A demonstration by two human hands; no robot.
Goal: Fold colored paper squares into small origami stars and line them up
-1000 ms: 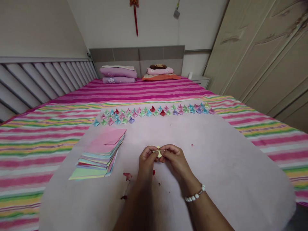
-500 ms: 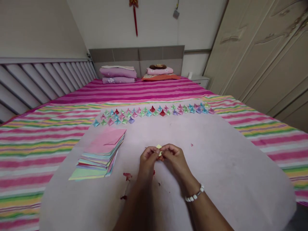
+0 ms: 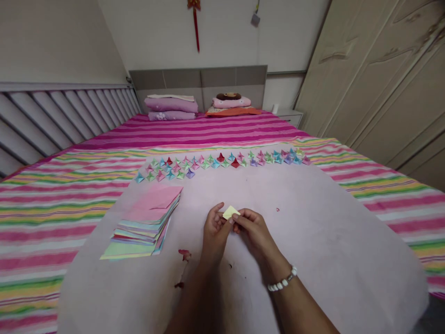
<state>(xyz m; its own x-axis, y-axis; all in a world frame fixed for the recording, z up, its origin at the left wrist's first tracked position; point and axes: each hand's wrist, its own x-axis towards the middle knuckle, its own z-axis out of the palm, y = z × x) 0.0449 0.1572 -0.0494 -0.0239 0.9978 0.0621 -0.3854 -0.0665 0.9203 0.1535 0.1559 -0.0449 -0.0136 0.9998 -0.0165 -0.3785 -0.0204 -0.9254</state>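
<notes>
- Head view: a small folded yellow paper [image 3: 230,212] sits between both hands, just above the pink cloth [image 3: 330,232], its long axis running left to right and its flat face turned up.
- The right hand [image 3: 253,227] pinches the paper's right edge between thumb and forefinger.
- The left hand [image 3: 214,227] is half open, its thumb against the paper's left end.
- A paper stack [image 3: 146,222] lies to the left, and folded shapes [image 3: 222,162] line the far side.
</notes>
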